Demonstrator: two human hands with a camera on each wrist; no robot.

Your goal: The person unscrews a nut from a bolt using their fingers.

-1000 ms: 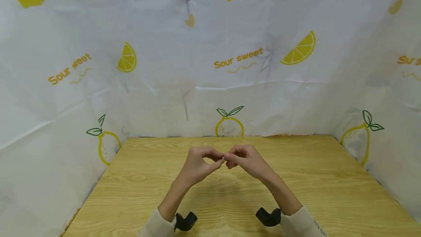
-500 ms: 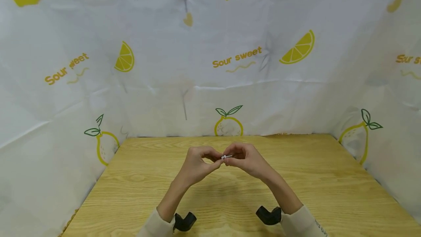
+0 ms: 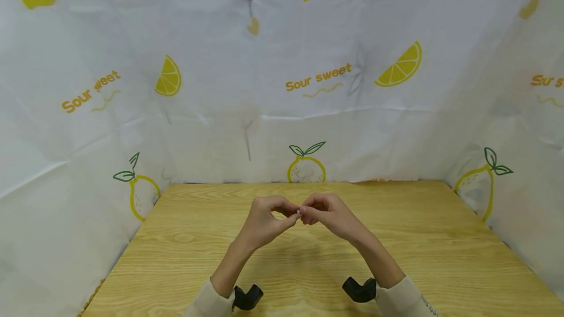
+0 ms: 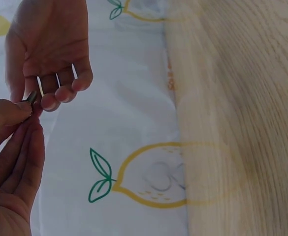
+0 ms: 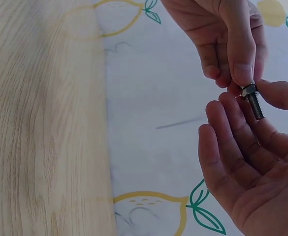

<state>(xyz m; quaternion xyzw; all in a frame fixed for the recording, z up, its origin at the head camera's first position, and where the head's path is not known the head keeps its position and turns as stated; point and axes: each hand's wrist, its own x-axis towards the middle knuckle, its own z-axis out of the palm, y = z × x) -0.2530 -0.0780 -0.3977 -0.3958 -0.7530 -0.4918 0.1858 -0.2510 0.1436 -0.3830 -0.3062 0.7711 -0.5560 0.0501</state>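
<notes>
Both hands meet above the table in the head view. My left hand (image 3: 263, 221) pinches the head end of a small metal bolt (image 5: 256, 107) between thumb and fingers. In the right wrist view, the bolt's threaded shank points out towards my right palm, and a nut (image 5: 249, 90) sits on it close to the left thumb tip. My right hand (image 3: 332, 216) has its thumb and index fingertips at the nut, pinching it from the sides. Its other fingers are loosely bent beside it. The bolt's head is hidden by the left fingers.
A wood-grain table (image 3: 194, 253) lies below the hands. White cloth printed with lemons (image 3: 220, 87) stands behind it and along both sides. Black angled pieces (image 3: 248, 297) stick out by both sleeve cuffs.
Half a second ago my right thumb and index finger stood apart, with the bolt's shank showing between them. They have closed in again, much as a second ago. My left hand holds still.
</notes>
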